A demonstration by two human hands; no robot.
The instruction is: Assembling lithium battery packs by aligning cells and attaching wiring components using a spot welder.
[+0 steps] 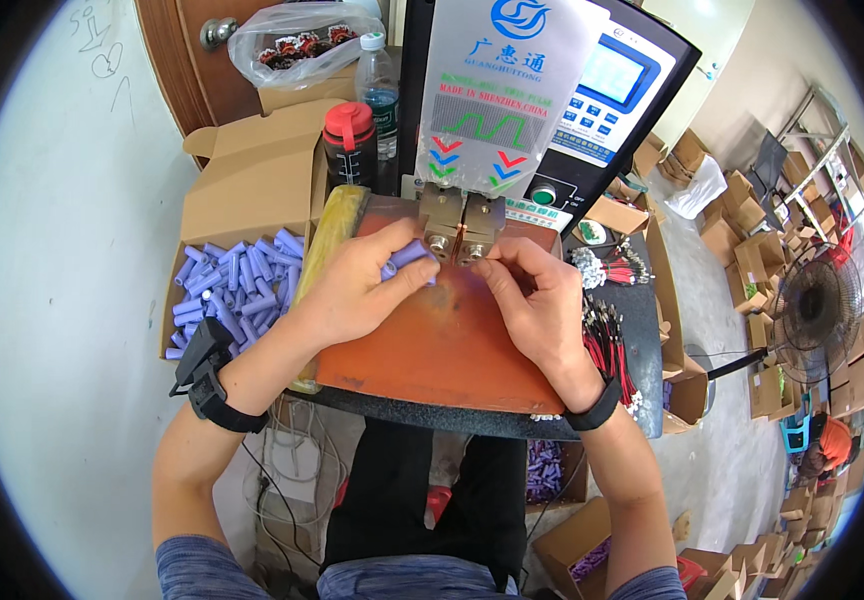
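Head view — cardboard box (252, 190) holds purple cells (237, 290)

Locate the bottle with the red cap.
In the head view, the bottle with the red cap stands upper centre-left, between the open cardboard box and the welding machine.

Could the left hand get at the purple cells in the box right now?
Probably not at once: the left hand is already holding a purple cell at the welder head. The box of cells sits open beside that wrist, nothing over it, so once freed the way looks clear.
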